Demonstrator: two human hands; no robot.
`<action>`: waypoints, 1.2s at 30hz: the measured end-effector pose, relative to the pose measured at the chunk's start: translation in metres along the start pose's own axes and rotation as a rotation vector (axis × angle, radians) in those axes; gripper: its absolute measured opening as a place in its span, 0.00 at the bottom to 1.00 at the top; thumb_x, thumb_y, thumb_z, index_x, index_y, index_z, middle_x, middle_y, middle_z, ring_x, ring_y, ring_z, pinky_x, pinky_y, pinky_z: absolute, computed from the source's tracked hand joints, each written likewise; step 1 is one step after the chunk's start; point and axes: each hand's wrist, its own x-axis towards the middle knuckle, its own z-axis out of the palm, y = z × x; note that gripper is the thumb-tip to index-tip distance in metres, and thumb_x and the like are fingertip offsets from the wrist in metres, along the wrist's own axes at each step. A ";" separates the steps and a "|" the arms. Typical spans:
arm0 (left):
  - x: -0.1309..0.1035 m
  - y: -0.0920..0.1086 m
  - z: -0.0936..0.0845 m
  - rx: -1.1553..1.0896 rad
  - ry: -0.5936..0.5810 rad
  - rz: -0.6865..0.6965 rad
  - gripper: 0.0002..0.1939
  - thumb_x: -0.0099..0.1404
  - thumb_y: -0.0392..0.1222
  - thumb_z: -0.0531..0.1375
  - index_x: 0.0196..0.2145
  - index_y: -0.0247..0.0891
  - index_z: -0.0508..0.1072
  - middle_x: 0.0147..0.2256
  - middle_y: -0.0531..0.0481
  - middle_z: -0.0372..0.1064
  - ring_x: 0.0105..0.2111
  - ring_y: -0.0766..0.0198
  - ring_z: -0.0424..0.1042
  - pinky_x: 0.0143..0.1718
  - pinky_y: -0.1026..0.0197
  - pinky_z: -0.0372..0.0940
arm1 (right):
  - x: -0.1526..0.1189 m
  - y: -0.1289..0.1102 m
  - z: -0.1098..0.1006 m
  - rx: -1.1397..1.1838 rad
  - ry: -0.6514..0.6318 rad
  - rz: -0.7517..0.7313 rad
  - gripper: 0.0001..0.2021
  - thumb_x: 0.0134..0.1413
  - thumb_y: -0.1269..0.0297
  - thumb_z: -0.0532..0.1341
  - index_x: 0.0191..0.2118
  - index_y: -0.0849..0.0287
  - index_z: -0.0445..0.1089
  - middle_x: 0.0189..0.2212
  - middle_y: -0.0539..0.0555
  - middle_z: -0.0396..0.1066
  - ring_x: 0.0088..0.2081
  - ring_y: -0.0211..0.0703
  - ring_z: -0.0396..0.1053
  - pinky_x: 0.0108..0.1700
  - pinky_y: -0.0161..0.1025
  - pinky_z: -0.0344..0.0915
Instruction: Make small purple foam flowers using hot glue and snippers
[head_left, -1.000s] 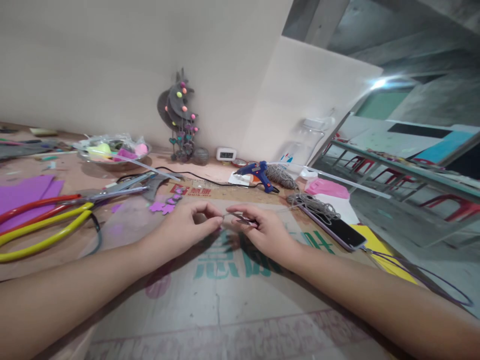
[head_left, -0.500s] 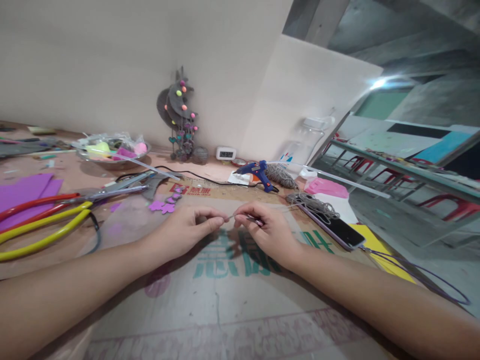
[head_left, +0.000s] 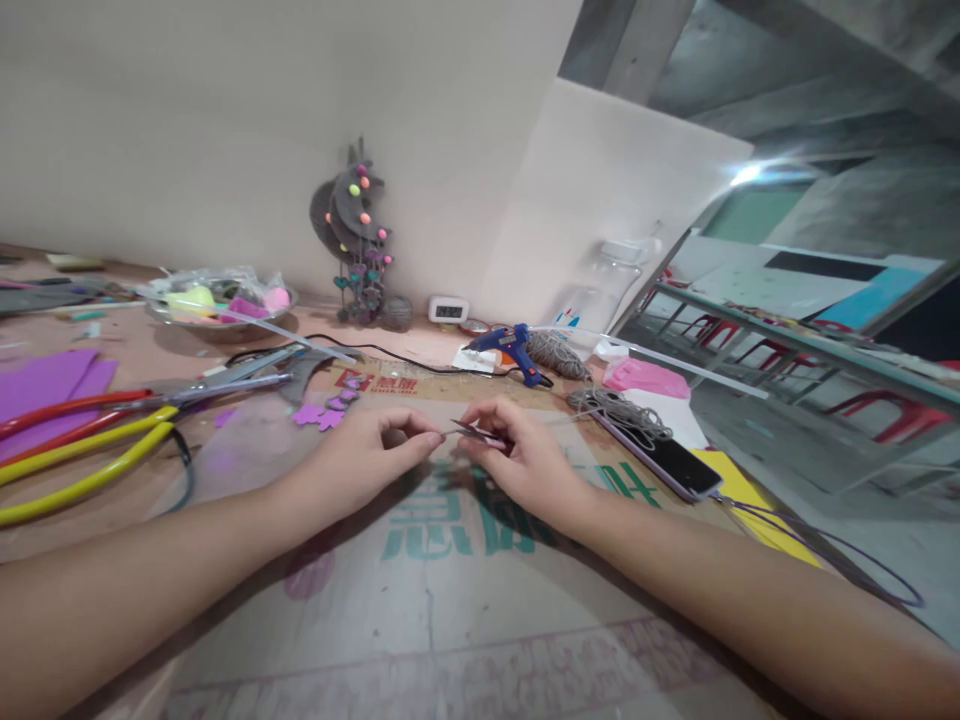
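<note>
Over the printed cardboard [head_left: 360, 620], my left hand [head_left: 375, 450] pinches the end of a thin grey string [head_left: 452, 431]. Close on its right, my right hand [head_left: 517, 450] holds a small pointed metal tool [head_left: 477, 432], perhaps small scissors or tweezers, its tip towards the left fingertips. The string between the hands is thin and partly hidden by the fingers. Purple felt flower shapes [head_left: 321, 414] lie beyond my left hand. A tangle of grey yarn [head_left: 626, 418] rests on a phone [head_left: 679, 465] to the right.
Red-handled scissors [head_left: 75, 410] and yellow-handled ones [head_left: 90, 465] lie left, near purple sheets [head_left: 45, 385]. Behind are a bowl [head_left: 225, 325], a hanging moon ornament [head_left: 349, 235], a small clock [head_left: 448, 310], a blue glue gun [head_left: 517, 352] with its cord, and a clear bottle [head_left: 604, 285].
The metal tool in my right hand now shows its pointed tip, turned towards the left fingertips. The whole view has shifted slightly.
</note>
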 end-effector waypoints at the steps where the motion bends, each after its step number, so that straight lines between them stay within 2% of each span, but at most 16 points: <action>1: 0.000 0.000 0.000 -0.006 0.004 -0.001 0.12 0.59 0.48 0.54 0.27 0.37 0.71 0.24 0.54 0.67 0.22 0.68 0.61 0.22 0.67 0.55 | 0.000 -0.001 0.000 0.019 0.012 -0.005 0.10 0.54 0.60 0.55 0.41 0.58 0.60 0.27 0.49 0.65 0.28 0.36 0.63 0.30 0.33 0.61; 4: 0.000 0.000 0.000 -0.037 -0.001 -0.019 0.13 0.59 0.49 0.54 0.27 0.37 0.70 0.23 0.54 0.66 0.22 0.68 0.61 0.23 0.67 0.55 | -0.003 -0.003 -0.003 0.038 0.067 -0.087 0.13 0.58 0.58 0.51 0.46 0.59 0.58 0.37 0.54 0.66 0.36 0.39 0.65 0.38 0.36 0.63; 9: 0.001 -0.002 -0.001 -0.047 0.023 -0.020 0.13 0.58 0.49 0.54 0.27 0.37 0.71 0.24 0.53 0.67 0.21 0.68 0.61 0.22 0.67 0.55 | -0.006 -0.004 -0.007 -0.047 0.035 -0.155 0.12 0.61 0.60 0.46 0.44 0.58 0.62 0.37 0.55 0.68 0.40 0.42 0.66 0.42 0.39 0.62; 17: 0.002 0.003 -0.002 -0.049 0.044 -0.015 0.11 0.58 0.46 0.55 0.25 0.37 0.70 0.23 0.54 0.66 0.23 0.67 0.64 0.23 0.67 0.57 | -0.003 -0.003 -0.003 -0.135 -0.079 -0.094 0.09 0.58 0.63 0.52 0.43 0.58 0.64 0.32 0.53 0.69 0.32 0.39 0.66 0.34 0.36 0.61; 22: 0.001 0.005 -0.003 -0.072 0.018 -0.011 0.11 0.59 0.46 0.53 0.25 0.37 0.68 0.22 0.55 0.65 0.24 0.68 0.63 0.26 0.67 0.57 | -0.002 -0.003 -0.002 -0.179 -0.081 -0.083 0.09 0.58 0.62 0.52 0.42 0.59 0.64 0.31 0.52 0.69 0.31 0.39 0.65 0.33 0.35 0.59; 29: 0.001 0.003 -0.003 -0.077 0.024 -0.001 0.11 0.58 0.45 0.55 0.27 0.36 0.72 0.24 0.53 0.67 0.25 0.66 0.65 0.27 0.66 0.60 | -0.001 -0.004 -0.002 -0.210 -0.072 -0.092 0.09 0.58 0.62 0.52 0.41 0.59 0.64 0.30 0.52 0.70 0.31 0.39 0.65 0.33 0.35 0.59; 36: 0.001 0.001 -0.002 -0.116 0.001 -0.010 0.11 0.59 0.46 0.55 0.26 0.37 0.70 0.23 0.54 0.67 0.22 0.69 0.63 0.24 0.67 0.58 | -0.001 -0.003 -0.002 -0.232 -0.074 -0.124 0.09 0.59 0.62 0.51 0.40 0.59 0.65 0.32 0.54 0.71 0.32 0.40 0.66 0.34 0.36 0.60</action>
